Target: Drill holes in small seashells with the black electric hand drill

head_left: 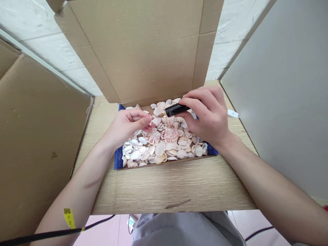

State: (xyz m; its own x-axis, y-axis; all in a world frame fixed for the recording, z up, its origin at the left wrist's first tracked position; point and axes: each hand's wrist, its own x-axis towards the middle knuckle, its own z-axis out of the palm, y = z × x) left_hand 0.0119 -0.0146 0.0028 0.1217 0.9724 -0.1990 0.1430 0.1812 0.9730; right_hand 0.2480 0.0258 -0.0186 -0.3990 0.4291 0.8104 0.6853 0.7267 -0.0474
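Observation:
My left hand [134, 120] pinches a small whitish seashell [155, 121] between thumb and fingers, above the open box. From the other side my right hand [207, 114] grips a black mini drill [176, 109] with a brass-coloured tip. That tip points left at the shell; whether it touches the shell I cannot tell. Below both hands lies a shallow cardboard box [117, 158] with blue ends, filled with many loose seashells [160, 149]. Two larger scallop shells [170, 135] with reddish stripes lie in its middle.
The box's raised cardboard lid [138, 44] stands behind it. Another cardboard box [38, 136] borders the left, a grey panel [284, 85] the right. A small white object [233, 113] lies on the wooden table [164, 188]. A black cable [51, 235] crosses the lower left.

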